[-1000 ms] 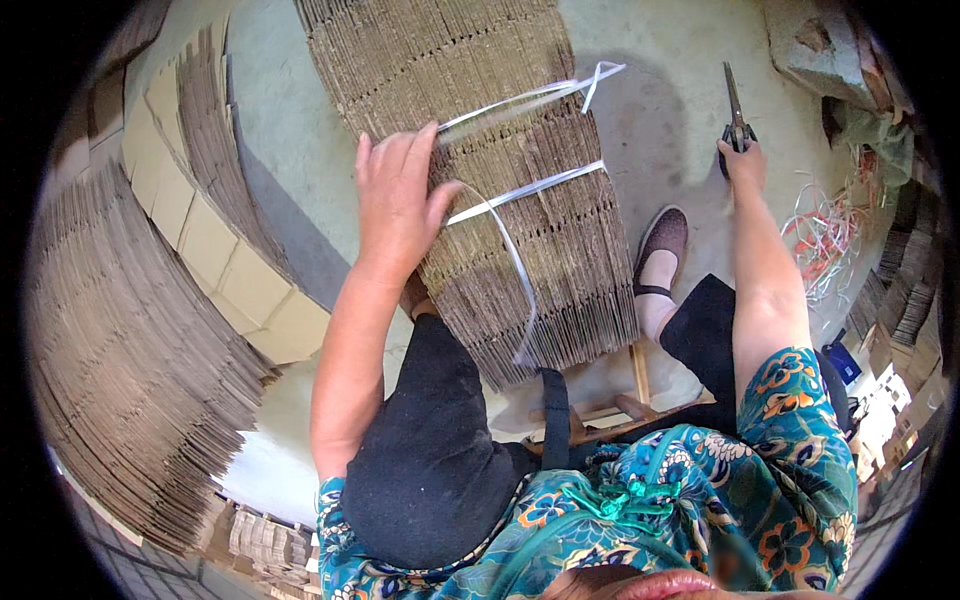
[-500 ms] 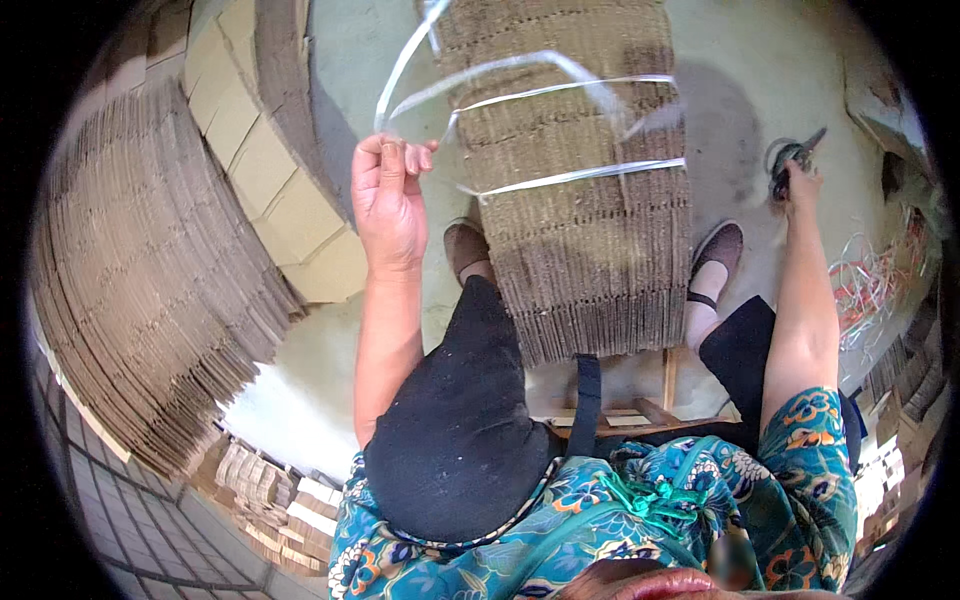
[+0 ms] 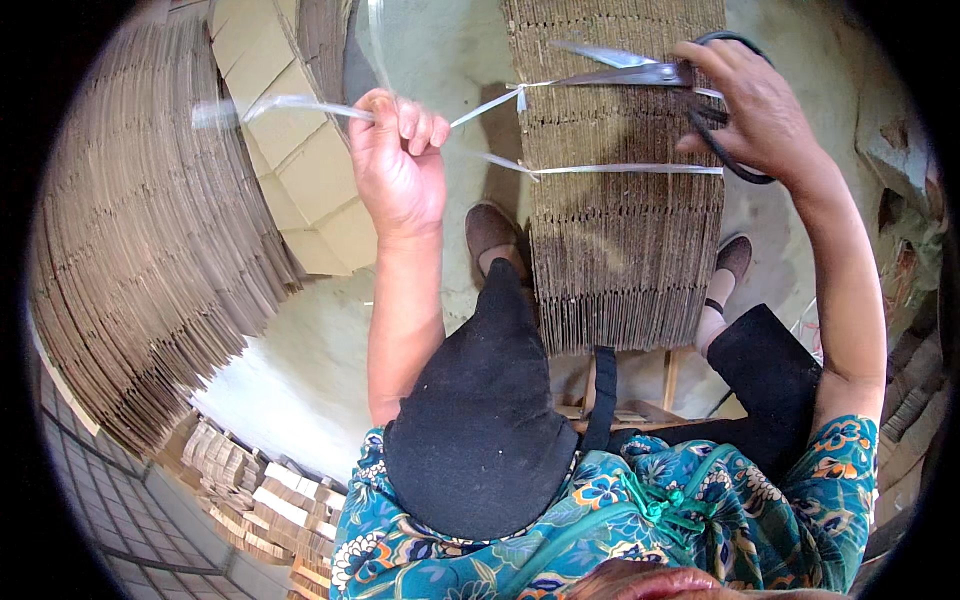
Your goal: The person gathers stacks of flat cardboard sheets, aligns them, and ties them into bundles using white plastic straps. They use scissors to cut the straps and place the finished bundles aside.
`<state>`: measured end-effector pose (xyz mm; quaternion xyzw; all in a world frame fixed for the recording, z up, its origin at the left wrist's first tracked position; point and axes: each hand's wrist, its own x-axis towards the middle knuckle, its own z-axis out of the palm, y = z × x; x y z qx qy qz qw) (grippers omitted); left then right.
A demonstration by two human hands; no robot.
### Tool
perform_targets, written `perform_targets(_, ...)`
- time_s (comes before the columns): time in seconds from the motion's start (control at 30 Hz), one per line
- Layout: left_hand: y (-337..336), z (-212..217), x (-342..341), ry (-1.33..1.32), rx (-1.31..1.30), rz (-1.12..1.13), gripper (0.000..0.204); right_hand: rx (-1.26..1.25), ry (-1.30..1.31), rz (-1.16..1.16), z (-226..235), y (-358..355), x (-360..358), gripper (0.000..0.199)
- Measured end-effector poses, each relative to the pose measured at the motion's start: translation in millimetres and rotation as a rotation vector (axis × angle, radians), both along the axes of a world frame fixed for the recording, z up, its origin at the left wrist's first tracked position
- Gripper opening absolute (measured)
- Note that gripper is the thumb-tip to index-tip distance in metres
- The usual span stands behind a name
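Observation:
A long bundle of brown cardboard sheets [image 3: 625, 235] stands on edge between my feet. Two white plastic straps cross it; the nearer strap [image 3: 630, 169] lies flat over the top, and the farther one has a knot on its left side. My left hand [image 3: 400, 165] is closed on the loose strap [image 3: 480, 108], pulling it taut from that knot, with its tail trailing left. My right hand [image 3: 750, 110] grips black-handled scissors [image 3: 650, 74]. Their blades are spread and point left above the bundle, close to the farther strap.
At the left is a big stack of brown cardboard [image 3: 140, 220], with flat tan cardboard pieces [image 3: 305, 150] beside it. More cardboard bundles [image 3: 225, 465] lie at the lower left. A wooden stool frame [image 3: 670, 380] shows under me, behind the bundle.
My right hand has brought the scissors from the floor at the right to above the bundle, and the blades are now apart. My left hand still holds the strap, now drawn straight.

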<state>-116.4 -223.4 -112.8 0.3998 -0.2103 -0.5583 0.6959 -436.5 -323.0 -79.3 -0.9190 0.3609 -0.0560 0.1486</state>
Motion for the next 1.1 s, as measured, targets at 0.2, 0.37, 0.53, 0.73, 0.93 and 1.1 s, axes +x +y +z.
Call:
perform_targets(0.2,-1,0,-1,0.045,0.002,-0.03,0.013,-0.006,0.063,0.057,-7,5,64,0.08)
perform_targets(0.37,0,-2,0,0.025,0.01,-0.015,0.014,0.004,0.048,0.066,-26,0,63,0.079)
perform_targets(0.53,3,1,3,0.008,0.025,0.001,0.015,0.008,0.1,0.061,-18,5,46,0.075)
perform_targets(0.73,4,7,-4,0.035,0.017,-0.028,0.016,-0.061,0.03,0.126,-29,5,64,0.072)
perform_targets(0.93,4,8,-4,0.031,0.017,-0.054,0.015,0.139,0.099,0.049,-34,7,73,0.074)
perform_targets(1.1,10,6,1,0.02,0.048,-0.013,0.014,0.161,0.039,0.191,-13,10,43,0.076)
